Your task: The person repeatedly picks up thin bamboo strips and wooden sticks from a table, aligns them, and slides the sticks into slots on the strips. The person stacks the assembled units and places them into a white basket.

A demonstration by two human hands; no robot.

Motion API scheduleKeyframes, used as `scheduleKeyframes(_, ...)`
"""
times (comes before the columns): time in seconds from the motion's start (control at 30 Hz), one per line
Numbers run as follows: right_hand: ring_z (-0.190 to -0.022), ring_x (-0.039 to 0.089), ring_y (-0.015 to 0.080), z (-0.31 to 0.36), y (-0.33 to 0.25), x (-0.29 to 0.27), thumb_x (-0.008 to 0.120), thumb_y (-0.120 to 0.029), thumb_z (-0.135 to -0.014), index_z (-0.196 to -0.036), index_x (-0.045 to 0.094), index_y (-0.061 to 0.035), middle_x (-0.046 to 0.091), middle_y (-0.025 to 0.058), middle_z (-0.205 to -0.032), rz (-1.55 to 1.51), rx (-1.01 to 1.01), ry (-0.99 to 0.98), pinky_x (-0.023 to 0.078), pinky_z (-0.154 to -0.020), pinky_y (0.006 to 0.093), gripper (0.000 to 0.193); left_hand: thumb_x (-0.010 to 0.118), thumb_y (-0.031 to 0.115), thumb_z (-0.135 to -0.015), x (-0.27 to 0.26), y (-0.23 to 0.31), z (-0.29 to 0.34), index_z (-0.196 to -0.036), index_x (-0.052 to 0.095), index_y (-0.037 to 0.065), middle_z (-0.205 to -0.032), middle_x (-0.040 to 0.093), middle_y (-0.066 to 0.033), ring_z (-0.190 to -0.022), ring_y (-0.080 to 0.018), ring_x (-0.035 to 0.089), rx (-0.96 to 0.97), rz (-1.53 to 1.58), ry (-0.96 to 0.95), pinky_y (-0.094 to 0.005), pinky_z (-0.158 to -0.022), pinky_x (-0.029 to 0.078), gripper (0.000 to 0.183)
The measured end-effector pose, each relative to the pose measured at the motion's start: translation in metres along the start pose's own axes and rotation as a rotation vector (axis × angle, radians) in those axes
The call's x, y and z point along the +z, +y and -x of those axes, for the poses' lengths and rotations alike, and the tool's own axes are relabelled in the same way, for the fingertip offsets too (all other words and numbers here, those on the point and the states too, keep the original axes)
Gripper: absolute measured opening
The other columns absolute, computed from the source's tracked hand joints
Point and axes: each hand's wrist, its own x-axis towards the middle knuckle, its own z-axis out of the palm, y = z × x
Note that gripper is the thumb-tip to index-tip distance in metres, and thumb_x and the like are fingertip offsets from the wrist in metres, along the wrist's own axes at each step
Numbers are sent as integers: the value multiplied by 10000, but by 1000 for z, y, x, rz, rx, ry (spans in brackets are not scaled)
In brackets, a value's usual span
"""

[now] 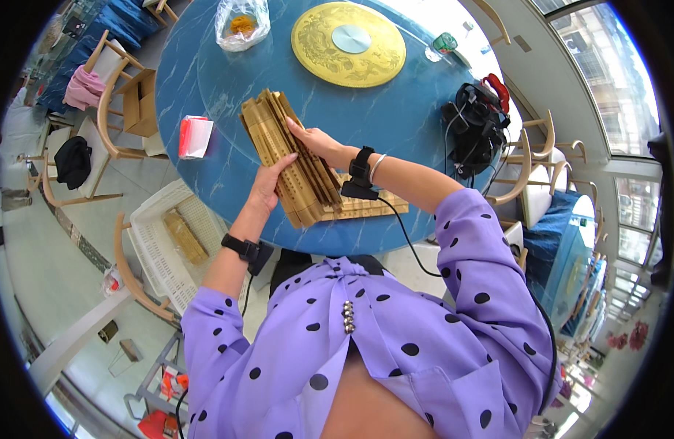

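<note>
here, both hands around gold stack

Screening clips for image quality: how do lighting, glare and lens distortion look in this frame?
Head view: strong fisheye bending with a black rim; daylight blows out the windows and the far table edge; mild sheen on the gold disc; left hand, right hand and the stack of flat gold boxes are sharp and evenly lit.
</note>
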Motion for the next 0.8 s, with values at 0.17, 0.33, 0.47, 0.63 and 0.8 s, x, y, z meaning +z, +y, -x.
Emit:
scheduleKeyframes(0.17,-1026,660,209,78,-8,15,476,-749,-903,-1275,579,39,656,141,-1191,-370,-100,119,557,-860,381,878,793,213,-829,24,50,13,-1211,573,-50,-1078,691,-141,-937,-225,706,-187,-280,-214,-349,-839,590,514)
scheduleKeyframes(0.33,-986,670,211,162,28,23,517,-699,-919,-1264,588,42,668,136,-1155,-684,-231,310,560,-842,378,820,762,215,-861,75,36,52,-1233,583,-28,-1080,694,-112,-957,-210,700,-270,-494,-396,-340,-854,575,479)
scheduleKeyframes(0.47,-965,647,187,248,91,30,531,-705,-911,-1199,624,68,678,139,-1091,-779,-399,569,523,-854,334,829,744,149,-860,135,-12,110,-1255,572,-20,-1110,686,-112,-967,-206,691,-373,-560,-588,-336,-837,569,462)
scheduleKeyframes(0.63,-934,661,159,392,144,54,543,-652,-935,-1202,613,27,685,98,-1076,-965,-460,900,541,-837,313,733,704,123,-882,205,-92,175,-1276,559,-11,-1128,676,-108,-975,-208,689,-496,-684,-883,-336,-829,570,440)
scheduleKeyframes(0.8,-945,658,179,527,211,77,528,-661,-936,-1212,603,63,684,114,-1078,-1158,-520,1188,535,-854,327,779,737,118,-853,292,-178,270,-1222,586,-15,-1055,684,-100,-896,-206,690,-710,-893,-1084,-343,-779,571,420)
